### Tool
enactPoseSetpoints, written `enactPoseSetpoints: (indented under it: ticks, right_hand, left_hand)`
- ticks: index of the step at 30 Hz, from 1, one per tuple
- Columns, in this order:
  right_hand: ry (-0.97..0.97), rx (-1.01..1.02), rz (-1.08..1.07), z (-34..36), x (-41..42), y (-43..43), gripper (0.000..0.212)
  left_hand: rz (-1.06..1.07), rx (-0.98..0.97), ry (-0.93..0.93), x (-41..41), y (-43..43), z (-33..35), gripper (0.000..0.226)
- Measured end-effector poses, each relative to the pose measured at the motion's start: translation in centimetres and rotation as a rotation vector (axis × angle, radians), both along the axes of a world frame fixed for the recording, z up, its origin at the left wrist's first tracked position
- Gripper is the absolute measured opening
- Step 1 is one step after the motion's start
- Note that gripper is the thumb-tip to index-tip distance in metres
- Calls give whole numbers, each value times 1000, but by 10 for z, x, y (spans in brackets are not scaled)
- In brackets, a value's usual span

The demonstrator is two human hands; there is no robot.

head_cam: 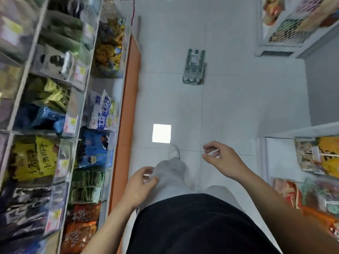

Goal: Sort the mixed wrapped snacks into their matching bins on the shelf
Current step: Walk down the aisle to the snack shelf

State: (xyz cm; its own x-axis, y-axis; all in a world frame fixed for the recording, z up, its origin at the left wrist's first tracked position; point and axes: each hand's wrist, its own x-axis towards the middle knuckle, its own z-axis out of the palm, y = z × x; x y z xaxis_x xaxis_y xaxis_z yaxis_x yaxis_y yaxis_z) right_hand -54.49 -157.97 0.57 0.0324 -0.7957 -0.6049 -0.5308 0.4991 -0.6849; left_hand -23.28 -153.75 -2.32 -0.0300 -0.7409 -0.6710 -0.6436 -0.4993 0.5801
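Your left hand [140,186] and right hand [222,160] hang loosely curled and empty over the pale tiled floor [229,107]. Clear plastic shelf bins [80,105] of wrapped snacks [95,149] line its left edge.

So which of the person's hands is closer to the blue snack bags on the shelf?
Left. The left hand hangs empty just right of the blue snack bags. The right hand is farther off, across the body, toward the opposite shelf.
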Motion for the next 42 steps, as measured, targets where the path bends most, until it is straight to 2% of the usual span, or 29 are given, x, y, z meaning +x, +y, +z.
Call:
enactPoseSetpoints:
  ticks: [10, 15, 19, 24, 30, 36, 42]
  right_hand:
    - [23, 100, -182, 13, -57, -144, 16]
    - [22, 140, -169, -8, -98, -238, 22]
    - [16, 121, -84, -8, -128, -333, 25]
    - [4, 44, 15, 11, -122, -465, 22]
    - [2, 18, 141, 8, -67, -603, 22]
    - [103, 75, 237, 10, -19, -703, 21]
    - [117, 23, 317, 29, 18, -795, 21]
  left_hand:
    - [-135, -93, 87, -78, -288, 22, 37]
    - [-176, -81, 88, -137, -393, 10, 39]
    - [-118, -61, 51, -157, -448, 12, 38]
    - [4, -46, 34, -142, -491, 26, 30]
    - [189, -22, 48, -96, -558, 9, 26]
    - [270, -61, 95, -51, -676, -2, 22]
    - [273, -184, 107, -18, -799, 17, 25]
